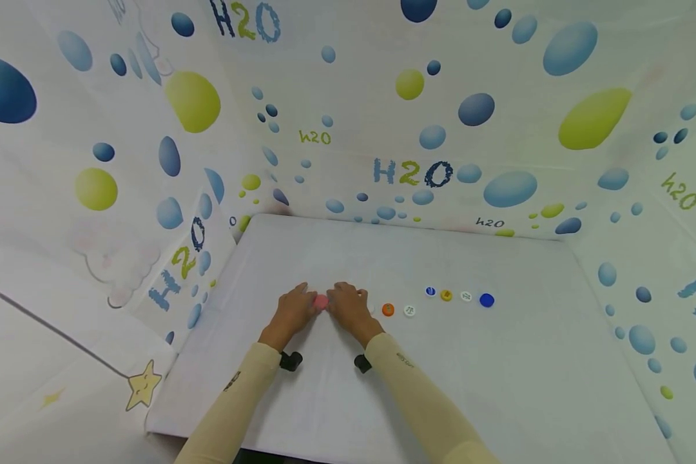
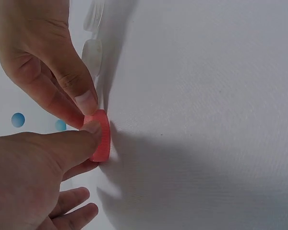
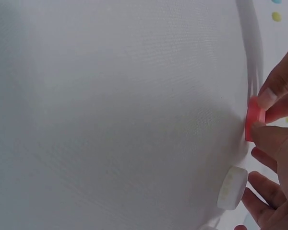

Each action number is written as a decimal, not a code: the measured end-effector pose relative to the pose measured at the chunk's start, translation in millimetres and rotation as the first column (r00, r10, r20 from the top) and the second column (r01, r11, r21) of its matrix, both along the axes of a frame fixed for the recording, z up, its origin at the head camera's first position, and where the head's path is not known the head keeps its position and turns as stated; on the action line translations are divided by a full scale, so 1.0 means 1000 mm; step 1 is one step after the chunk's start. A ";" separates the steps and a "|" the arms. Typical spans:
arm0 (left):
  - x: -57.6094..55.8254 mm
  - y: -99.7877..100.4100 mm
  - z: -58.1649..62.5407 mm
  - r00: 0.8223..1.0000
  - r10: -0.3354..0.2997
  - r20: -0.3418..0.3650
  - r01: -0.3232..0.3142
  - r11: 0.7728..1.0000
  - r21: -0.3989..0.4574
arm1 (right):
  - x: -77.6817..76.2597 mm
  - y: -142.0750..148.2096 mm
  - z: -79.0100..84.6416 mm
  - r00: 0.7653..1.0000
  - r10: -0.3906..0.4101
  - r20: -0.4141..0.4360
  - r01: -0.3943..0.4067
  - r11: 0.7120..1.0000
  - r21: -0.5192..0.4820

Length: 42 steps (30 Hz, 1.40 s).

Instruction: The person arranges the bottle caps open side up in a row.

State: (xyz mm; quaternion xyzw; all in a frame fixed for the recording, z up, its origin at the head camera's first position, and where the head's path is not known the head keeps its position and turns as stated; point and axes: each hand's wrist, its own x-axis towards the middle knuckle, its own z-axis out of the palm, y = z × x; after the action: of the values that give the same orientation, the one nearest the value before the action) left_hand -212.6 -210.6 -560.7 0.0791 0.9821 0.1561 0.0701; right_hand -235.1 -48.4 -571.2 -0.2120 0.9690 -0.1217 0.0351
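A red bottle cap (image 1: 321,301) with a ridged side is between both hands, low over the white tabletop. My left hand (image 1: 298,307) pinches one side of it; in the left wrist view the thumb lies on the ridged side of the cap (image 2: 103,136). From the opposite side my right hand (image 1: 349,308) pinches it too, thumb on the rim. Close by the right hand's other fingers is a white cap (image 3: 233,188); whether they touch it I cannot tell. The head view mostly hides that white cap behind the right hand.
Right of the hands lie an orange cap (image 1: 388,309) and a white cap (image 1: 409,310). Farther right are a blue-and-white cap (image 1: 430,291), a yellow cap (image 1: 446,295), another white cap (image 1: 466,296) and a blue cap (image 1: 486,300). Patterned curtains (image 1: 348,154) surround the table (image 1: 533,361).
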 end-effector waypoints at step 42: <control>0.000 -0.003 -0.010 0.994 -0.008 -0.109 0.015 0.998 0.059 | -0.003 -0.005 -0.009 0.998 -0.040 0.047 0.047 0.987 -0.153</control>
State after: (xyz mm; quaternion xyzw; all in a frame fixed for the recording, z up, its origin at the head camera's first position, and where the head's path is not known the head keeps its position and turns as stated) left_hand -213.0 -213.8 -570.3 0.0952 0.9788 0.1805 0.0148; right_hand -238.0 -53.2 -580.4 -0.1901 0.9601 -0.2017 0.0372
